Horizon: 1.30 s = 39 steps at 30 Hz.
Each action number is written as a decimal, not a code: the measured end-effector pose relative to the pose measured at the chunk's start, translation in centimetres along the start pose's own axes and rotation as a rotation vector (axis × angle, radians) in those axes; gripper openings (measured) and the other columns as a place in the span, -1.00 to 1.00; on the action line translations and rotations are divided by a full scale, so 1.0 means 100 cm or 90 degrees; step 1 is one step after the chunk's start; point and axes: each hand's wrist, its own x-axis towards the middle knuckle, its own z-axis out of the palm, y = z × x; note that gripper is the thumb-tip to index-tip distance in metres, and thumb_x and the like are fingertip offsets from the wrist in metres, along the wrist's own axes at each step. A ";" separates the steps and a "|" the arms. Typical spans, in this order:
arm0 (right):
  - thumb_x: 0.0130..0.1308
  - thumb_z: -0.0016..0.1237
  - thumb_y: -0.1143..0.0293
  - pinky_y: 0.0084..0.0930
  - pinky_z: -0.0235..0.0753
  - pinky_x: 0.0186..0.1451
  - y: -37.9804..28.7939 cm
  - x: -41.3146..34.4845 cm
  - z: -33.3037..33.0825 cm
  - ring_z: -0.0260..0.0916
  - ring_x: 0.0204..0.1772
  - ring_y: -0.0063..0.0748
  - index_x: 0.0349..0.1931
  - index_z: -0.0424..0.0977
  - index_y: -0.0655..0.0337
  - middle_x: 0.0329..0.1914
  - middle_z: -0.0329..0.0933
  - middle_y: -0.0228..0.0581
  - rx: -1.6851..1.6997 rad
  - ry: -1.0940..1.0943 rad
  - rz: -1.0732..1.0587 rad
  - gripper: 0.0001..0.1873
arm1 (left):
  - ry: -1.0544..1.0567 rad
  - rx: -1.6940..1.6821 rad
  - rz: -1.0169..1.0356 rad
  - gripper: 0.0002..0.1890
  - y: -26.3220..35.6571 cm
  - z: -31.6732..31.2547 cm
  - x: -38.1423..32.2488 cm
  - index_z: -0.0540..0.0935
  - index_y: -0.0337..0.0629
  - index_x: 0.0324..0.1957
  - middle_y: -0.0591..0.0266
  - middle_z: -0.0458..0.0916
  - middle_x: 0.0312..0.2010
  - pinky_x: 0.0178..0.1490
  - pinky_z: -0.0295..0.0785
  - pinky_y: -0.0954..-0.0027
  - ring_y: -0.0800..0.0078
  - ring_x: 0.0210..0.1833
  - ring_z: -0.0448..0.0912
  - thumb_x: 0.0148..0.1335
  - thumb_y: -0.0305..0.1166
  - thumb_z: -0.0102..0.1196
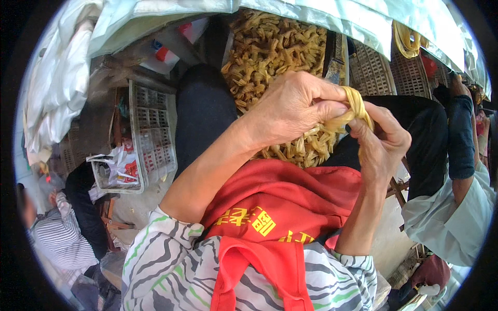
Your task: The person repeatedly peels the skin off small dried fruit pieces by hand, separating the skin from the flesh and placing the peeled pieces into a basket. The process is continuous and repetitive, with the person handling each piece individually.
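Between both hands a soft yellow strip (356, 103), apparently bean-curd skin, is looped over itself into a knot. My left hand (297, 105) pinches one side of it between thumb and forefinger. From the other side, my right hand (383, 136) grips the loop with thumb and fingers. Below the hands, between my knees, lies a deep pile of knotted yellow-brown strips (272, 54). Its near part, under the wrists, looks paler than the far part. The container's dark right side (332, 56) shows, while my arms hide some of the pile.
Left of my knee a white plastic crate (155, 155) is tipped on its side, beside a container with printed wrappers (124, 167). Lattice trays (371, 70) and looped yellow strips (406, 41) are at upper right. Pale sheeting (311, 13) crosses the top. Other people sit on both sides.
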 end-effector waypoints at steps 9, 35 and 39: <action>-0.05 0.11 0.63 -0.80 0.24 -0.46 0.011 -0.019 -0.028 0.28 -0.53 -0.76 -0.34 0.58 0.32 -0.54 0.48 -0.44 0.016 -0.080 0.128 -0.81 | 0.010 0.006 -0.009 -0.87 0.002 0.018 -0.023 0.50 -0.26 -0.51 0.31 0.31 -0.40 -0.26 0.26 0.55 0.54 -0.30 0.32 0.03 -0.41 0.12; -0.09 0.26 0.46 -0.80 0.26 -0.51 -0.007 -0.001 -0.036 0.30 -0.55 -0.72 -0.32 0.57 0.31 -0.53 0.47 -0.43 -0.066 0.046 0.182 -0.72 | -0.056 -0.486 -0.114 -0.64 0.030 0.026 -0.002 0.48 -0.30 -0.45 0.38 0.43 -0.68 -0.54 0.29 0.44 0.51 -0.59 0.43 0.33 -0.20 -0.16; -0.01 0.21 0.40 -0.79 0.18 -0.72 -0.006 -0.016 -0.015 0.20 -0.72 -0.68 -0.30 0.43 0.27 -0.56 0.40 -0.42 0.577 -0.133 0.360 -0.71 | 0.040 -0.243 0.204 -0.67 0.039 0.041 0.015 0.52 -0.23 -0.46 0.32 0.42 -0.66 -0.30 0.22 0.45 0.48 -0.56 0.38 0.30 -0.21 -0.14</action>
